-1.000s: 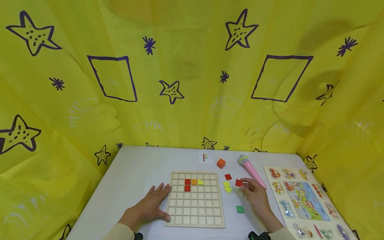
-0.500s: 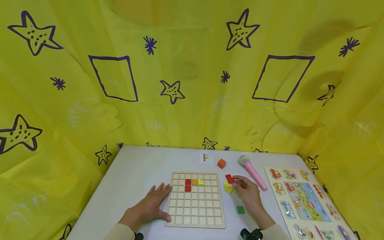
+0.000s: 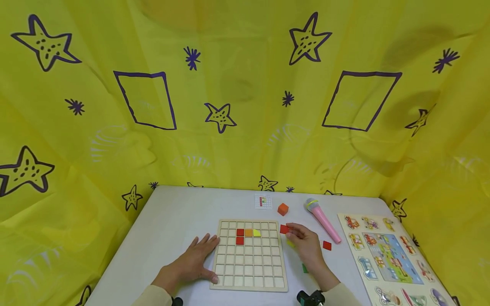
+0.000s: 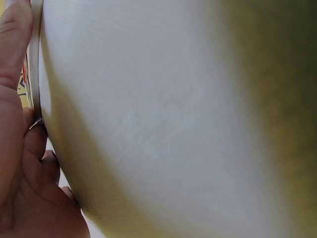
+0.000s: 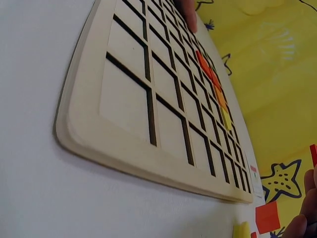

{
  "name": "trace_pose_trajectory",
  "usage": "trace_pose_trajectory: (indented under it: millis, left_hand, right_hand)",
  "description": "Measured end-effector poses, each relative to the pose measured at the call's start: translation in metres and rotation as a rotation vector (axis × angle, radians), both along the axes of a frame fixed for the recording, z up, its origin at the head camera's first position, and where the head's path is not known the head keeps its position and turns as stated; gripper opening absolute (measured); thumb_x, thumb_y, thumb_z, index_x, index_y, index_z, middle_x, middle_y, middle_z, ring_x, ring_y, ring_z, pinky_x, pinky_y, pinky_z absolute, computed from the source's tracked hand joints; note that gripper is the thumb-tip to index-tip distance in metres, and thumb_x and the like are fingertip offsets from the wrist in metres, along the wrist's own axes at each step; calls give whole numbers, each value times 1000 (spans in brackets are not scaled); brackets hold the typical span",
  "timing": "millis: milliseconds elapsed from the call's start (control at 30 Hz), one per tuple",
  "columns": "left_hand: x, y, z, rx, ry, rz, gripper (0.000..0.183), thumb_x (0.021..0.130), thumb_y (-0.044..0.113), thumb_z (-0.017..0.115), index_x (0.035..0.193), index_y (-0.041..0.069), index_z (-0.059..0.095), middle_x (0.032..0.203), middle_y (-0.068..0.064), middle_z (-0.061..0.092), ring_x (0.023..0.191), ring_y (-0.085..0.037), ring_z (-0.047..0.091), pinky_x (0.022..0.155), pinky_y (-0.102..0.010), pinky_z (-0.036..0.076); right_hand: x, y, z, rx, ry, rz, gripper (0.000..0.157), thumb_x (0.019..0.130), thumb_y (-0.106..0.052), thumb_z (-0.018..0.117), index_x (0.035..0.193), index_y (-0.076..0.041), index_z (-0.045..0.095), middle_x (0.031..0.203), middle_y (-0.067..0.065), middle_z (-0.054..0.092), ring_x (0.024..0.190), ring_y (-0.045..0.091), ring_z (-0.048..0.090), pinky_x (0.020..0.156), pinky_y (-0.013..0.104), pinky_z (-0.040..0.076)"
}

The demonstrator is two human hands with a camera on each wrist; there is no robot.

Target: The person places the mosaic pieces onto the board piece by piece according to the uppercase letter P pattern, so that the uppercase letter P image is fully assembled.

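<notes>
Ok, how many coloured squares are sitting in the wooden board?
4: one red square, another red square just below it in the head view, an orange square then a yellow square running right from the upper red. None in the board looks hidden.

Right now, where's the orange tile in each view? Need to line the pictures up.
Head: orange tile at lower middle, second row from the top of the board, between a red tile and a yellow tile.
Left wrist: not in it.
Right wrist: right of centre, slightly above mid-height, again between red and yellow.
Shared landmark: the board; only its edge shows, far left, in the left wrist view.
</notes>
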State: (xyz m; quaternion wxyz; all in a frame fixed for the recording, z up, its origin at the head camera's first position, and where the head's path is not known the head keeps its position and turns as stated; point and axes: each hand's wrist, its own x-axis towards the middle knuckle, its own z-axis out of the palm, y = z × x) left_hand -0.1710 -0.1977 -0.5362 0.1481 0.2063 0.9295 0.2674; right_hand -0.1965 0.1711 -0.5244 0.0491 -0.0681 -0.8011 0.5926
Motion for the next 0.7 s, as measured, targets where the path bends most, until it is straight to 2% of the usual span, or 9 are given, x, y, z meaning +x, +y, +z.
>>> trace_pose_trajectory:
  millis: [433, 700]
  left_hand:
    - [1, 1, 1, 4, -3, 6, 123, 67, 56, 92, 164, 8, 35, 173, -13, 32, 163, -41, 18, 132, -65, 7]
    - [-1, 2, 0, -14, -10, 13, 124, 66, 60, 91, 165, 10, 35, 173, -10, 32, 163, -38, 18, 132, -63, 7]
  right_hand:
    - [-1, -36, -1, 1, 25, 36, 27, 94, -1, 75, 121, -3, 76, 99, 9, 76, 88, 14, 67, 71, 15, 56]
    - [1, -60, 0, -62, 26, 96, 27, 95, -2, 75, 122, -1, 75, 98, 9, 74, 89, 16, 65, 69, 15, 55]
